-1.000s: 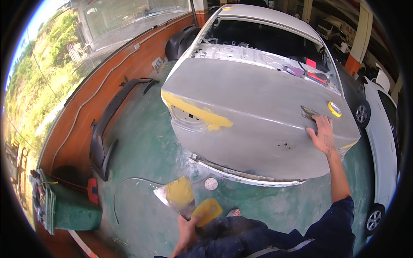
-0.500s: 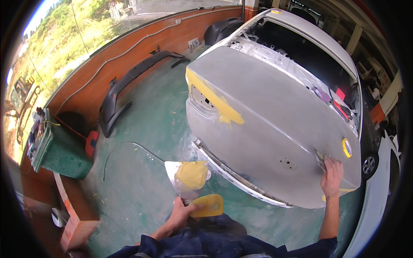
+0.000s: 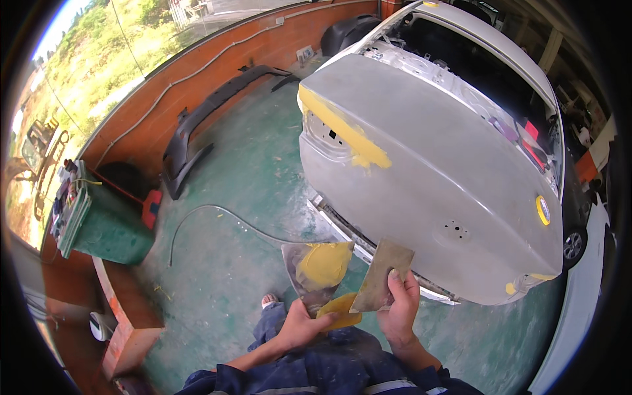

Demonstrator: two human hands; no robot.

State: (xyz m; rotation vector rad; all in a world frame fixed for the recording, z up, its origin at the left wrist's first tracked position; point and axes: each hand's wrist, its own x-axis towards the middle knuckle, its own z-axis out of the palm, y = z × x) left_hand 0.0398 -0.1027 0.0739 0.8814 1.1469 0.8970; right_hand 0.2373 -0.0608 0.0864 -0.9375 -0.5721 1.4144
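My left hand [image 3: 304, 327] grips a broad metal putty knife [image 3: 306, 278] with a thick patch of yellow filler [image 3: 324, 264] on its blade. A yellow plastic spreader [image 3: 343, 315] sits under the same thumb. Close beside it, my right hand [image 3: 400, 306] pinches a flat, rectangular grey-brown piece [image 3: 387, 273], thumb on its face. Whether that piece is a stiff plate or a folded sheet, I cannot tell. Its lower corner overlaps the yellow spreader in view; contact is unclear. Beyond both hands stands a car's grey boot lid [image 3: 421, 155], streaked with yellow filler [image 3: 345, 128] at its left corner.
A roll of yellow tape [image 3: 542, 210] rests on the lid's right. Red and purple items [image 3: 526, 141] lie by the rear window opening. On the green floor are a dark bumper [image 3: 197, 118] and a thin hose [image 3: 227, 212]. A green bin [image 3: 112, 227] stands left, near an orange ledge [image 3: 135, 332].
My right hand has left the lid's right side and come back to my left hand with the flat piece. The putty knife has shifted slightly right, and the view has turned a little.
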